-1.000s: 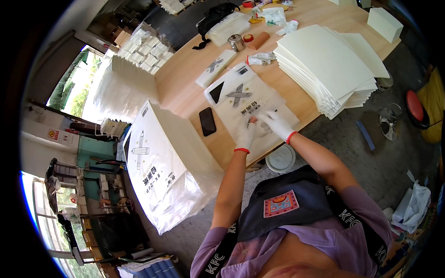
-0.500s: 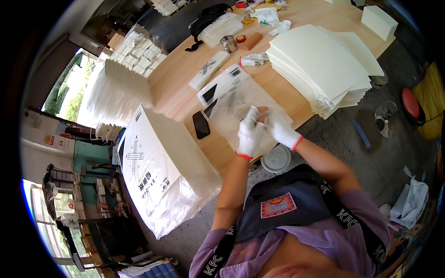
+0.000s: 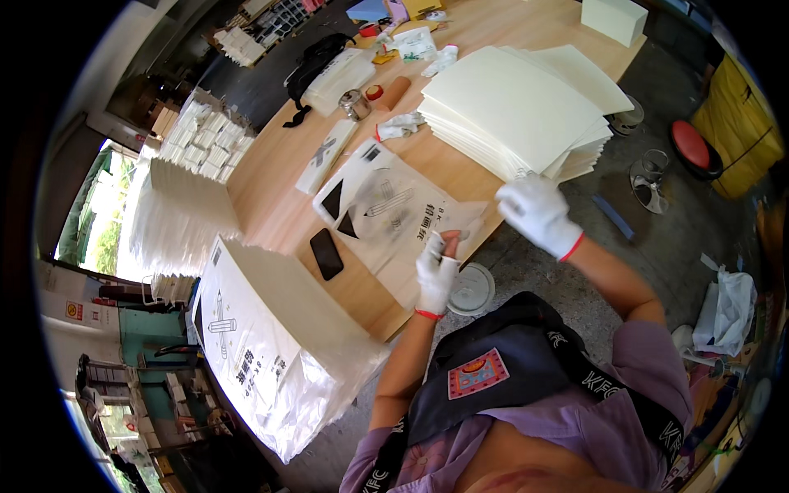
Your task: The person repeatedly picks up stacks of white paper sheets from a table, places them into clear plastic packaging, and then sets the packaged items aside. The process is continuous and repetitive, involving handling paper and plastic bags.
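My left hand [image 3: 437, 275], in a white glove with bare fingertips, pinches the near edge of a clear printed plastic bag [image 3: 370, 261]. The bag lies flat on the table, with a pencil drawing and black corner patches on it. My right hand [image 3: 538, 215], gloved in white with a red cuff, is at the near corner of a tall stack of white paper sheets [image 3: 518, 103]. Its fingers are loosely bent and apart, slightly blurred, with nothing visible in them. A black phone [image 3: 327, 254] lies left of the bag.
Packed paper stacks stand at the left, one in a printed bag [image 3: 246, 345]. On the wooden table [image 3: 271, 189] are a narrow white packet [image 3: 326, 156], a metal pot [image 3: 354, 104], a spare glove [image 3: 400, 126] and an orange-brown roll [image 3: 394, 93]. A white bucket [image 3: 471, 289] stands below the near edge.
My right hand has left the bag and moved right to the paper stack. My left hand stays at the bag's near edge. The view has shifted, so the table things sit farther left.
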Motion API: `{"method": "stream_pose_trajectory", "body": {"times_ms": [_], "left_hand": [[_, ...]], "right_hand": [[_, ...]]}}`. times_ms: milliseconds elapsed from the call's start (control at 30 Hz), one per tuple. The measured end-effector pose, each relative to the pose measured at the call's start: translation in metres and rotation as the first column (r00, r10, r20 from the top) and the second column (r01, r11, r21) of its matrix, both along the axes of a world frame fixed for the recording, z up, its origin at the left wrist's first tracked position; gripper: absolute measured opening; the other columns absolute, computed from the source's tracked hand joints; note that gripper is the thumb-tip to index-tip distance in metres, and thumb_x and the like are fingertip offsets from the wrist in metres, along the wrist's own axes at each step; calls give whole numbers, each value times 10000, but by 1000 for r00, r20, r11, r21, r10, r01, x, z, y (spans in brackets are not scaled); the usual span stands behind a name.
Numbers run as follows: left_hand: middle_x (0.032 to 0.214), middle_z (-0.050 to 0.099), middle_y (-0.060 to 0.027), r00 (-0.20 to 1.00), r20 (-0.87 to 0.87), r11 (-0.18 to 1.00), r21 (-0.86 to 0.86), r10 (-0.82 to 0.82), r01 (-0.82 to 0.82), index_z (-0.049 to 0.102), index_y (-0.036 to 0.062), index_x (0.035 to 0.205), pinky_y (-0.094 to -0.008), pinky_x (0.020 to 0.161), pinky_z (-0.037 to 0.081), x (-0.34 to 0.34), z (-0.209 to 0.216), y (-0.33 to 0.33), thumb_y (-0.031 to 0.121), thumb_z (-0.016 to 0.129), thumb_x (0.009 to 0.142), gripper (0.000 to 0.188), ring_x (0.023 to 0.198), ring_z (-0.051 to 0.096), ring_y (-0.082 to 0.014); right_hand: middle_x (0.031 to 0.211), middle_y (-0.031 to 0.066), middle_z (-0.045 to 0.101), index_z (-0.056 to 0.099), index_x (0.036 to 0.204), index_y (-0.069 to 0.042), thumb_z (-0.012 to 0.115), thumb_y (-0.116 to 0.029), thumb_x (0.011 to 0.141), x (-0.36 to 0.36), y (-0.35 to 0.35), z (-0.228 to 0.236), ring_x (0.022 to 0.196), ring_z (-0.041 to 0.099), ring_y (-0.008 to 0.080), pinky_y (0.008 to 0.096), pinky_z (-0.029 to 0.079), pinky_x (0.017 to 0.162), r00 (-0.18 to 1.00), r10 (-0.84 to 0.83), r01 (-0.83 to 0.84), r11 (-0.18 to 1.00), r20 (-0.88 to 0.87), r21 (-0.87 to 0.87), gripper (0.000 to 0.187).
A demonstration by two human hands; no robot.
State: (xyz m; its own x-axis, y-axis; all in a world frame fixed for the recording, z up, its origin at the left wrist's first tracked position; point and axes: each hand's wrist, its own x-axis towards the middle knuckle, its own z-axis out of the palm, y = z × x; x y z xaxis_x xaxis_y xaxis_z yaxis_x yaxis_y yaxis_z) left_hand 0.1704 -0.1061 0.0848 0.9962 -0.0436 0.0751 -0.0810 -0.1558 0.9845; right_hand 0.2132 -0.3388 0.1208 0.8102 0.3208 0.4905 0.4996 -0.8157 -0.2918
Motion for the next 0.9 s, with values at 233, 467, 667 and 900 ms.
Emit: {"method": "stream_pose_trajectory", "body": {"times_ms": [233, 467, 667, 900], "left_hand": [[989, 675, -101, 978, -40, 966, -168, -206, 197, 514, -8, 1173, -226, 642, 463, 39, -1, -29, 163, 555, 941, 290, 687, 570, -87], [1223, 559, -115, 858, -212, 675, -713, -467, 191, 421, -18, 1323, -292, 880, 479, 76, 2, -64, 330, 517, 950, 519, 1011, 559, -164], [973, 637, -147, 844, -479, 930, -361, -241, 60, 544, -72, 1096, -352, 725, 554, 59, 34, -12, 80, 487, 874, 275, 827, 649, -254], [1281, 477, -265, 951, -23, 862, 415, -309, 290, 348, -41, 1361, -365, 804, 533, 20, 50, -9, 207, 624, 834, 644, 1007, 620, -323]], "right_hand": [[852, 42, 587, 601, 914, -121, 589, -264, 823, 50, -92, -7, 840, 582, 241, 394, 460, 734, 975, 42, 16, 967, 218, -256, 170], [710, 25, 529, 584, 794, -148, 601, -221, 770, 7, -39, 65, 645, 548, 223, 368, 444, 579, 845, 295, -142, 928, 446, -345, 78], [1255, 170, 540, 638, 1046, -90, 653, -267, 855, -54, -25, 33, 1210, 485, 318, 409, 367, 1025, 967, 155, -55, 900, -200, 433, 260], [1245, 132, 558, 500, 1262, 23, 624, -278, 886, -35, -27, -44, 1135, 543, 224, 355, 410, 989, 767, 522, 268, 268, -373, 925, 497]]}}
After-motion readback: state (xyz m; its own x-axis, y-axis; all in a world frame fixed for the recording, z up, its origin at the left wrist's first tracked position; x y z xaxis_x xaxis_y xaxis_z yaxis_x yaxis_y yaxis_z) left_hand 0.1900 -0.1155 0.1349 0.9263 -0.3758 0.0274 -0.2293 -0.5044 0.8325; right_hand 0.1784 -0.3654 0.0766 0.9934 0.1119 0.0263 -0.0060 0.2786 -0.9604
